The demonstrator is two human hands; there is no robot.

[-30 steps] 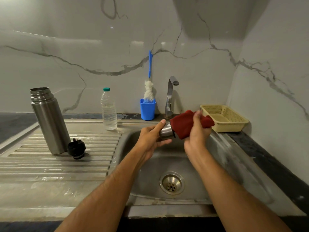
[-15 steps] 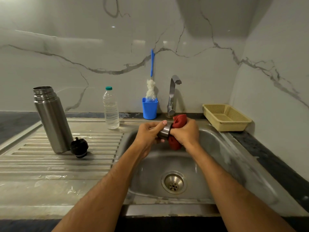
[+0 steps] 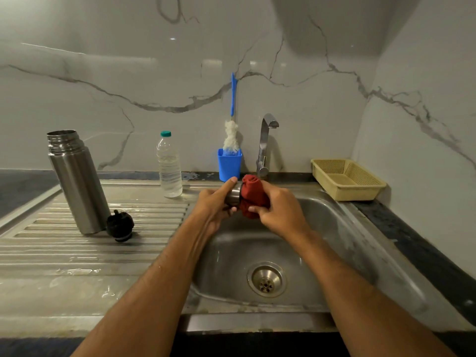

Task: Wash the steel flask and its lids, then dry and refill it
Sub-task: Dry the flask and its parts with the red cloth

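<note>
Above the sink basin, my left hand grips a small steel cup lid lying on its side. My right hand holds a bunched red cloth pressed against the lid's open end; most of the lid is hidden by fingers and cloth. The open steel flask stands upright on the ribbed drainboard at the left. Right beside its base lies the black stopper lid.
A capped plastic water bottle stands behind the drainboard. A blue cup with a bottle brush sits next to the tap. A yellow basket is on the counter at the right. The drain lies below my hands.
The red cloth was spread loosely over the lid's end; now it is bunched up against the lid under my right hand. Both hands stayed over the basin.
</note>
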